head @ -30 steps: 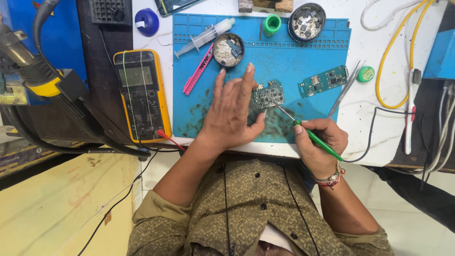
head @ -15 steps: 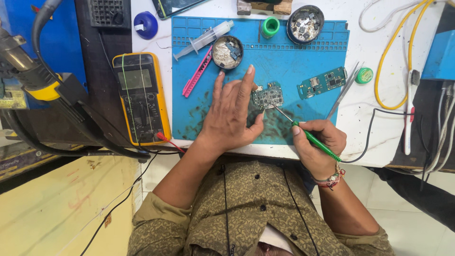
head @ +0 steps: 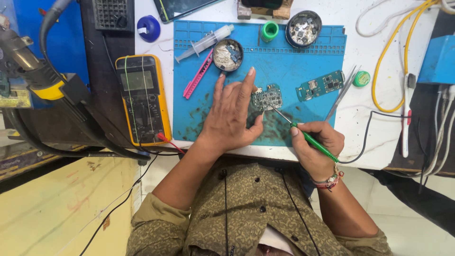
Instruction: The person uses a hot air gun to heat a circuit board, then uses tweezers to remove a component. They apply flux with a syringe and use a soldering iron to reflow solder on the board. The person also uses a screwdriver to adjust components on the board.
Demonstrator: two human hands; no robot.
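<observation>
Head view, looking down on a white bench; a blue rubber work mat [head: 303,52] covers its middle, stained dark along the near edge.

Left hand [head: 232,116] lies flat on the mat, fingers spread and loose, palm down, gripping nothing; its index fingertip is at the left edge of a small round-edged green circuit board [head: 268,97], though actual contact cannot be told.

Right hand [head: 315,144] is closed around a green-handled soldering iron [head: 310,140], held like a pen; the thin metal tip runs up and left to the lower edge of that small board; a black cord leaves the hand to the right.

Board sits on the mat near its centre, between the 2 hands.

Around it: a second, longer teal circuit board [head: 321,85] just to the right, apart from the first; metal tweezers [head: 342,92] across the mat's right edge; a small round green tin [head: 361,78] beside them; a round tin of pale paste [head: 228,55] above the left hand; a pink plastic tool [head: 198,73] and a clear syringe [head: 204,42] to its left; a yellow multimeter [head: 142,99] off the mat at left.
</observation>
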